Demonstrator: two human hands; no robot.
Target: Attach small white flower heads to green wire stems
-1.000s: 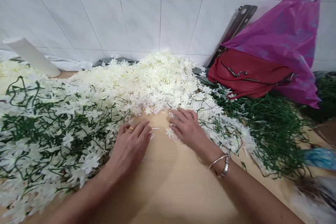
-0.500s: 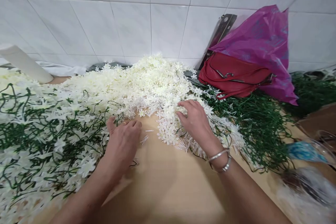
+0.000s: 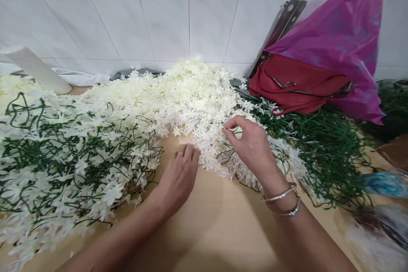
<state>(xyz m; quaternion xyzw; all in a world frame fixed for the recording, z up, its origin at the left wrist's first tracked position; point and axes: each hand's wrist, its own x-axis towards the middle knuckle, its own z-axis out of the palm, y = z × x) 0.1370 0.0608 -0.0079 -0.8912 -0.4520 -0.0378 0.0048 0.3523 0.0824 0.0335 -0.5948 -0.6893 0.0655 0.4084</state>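
Observation:
A thick heap of loose white artificial flower heads (image 3: 191,89) lies along the wall. Over its right part is my right hand (image 3: 251,144), thumb and forefinger pinched together; whatever small thing is between them cannot be made out. My left hand (image 3: 181,170) is low over the tabletop (image 3: 216,212) at the heap's near edge, its fingers pressed together and bent downward. Its fingertips touch or nearly touch the thin white stamen-like pieces there, and what they hold is hidden. To its left spreads a pile of white flowers on green stems (image 3: 79,161).
A red handbag (image 3: 299,85) and a purple plastic bag (image 3: 344,38) lean near the tiled wall (image 3: 162,17). Green artificial stems (image 3: 331,157) are heaped at right, beside a clear plastic bag (image 3: 379,233). A white roll (image 3: 41,72) stands tilted at left.
My left hand has moved right, away from the stemmed flowers toward the heap's near edge. Small white bits lying there no longer show. My right hand has closed from spread fingers into a pinch.

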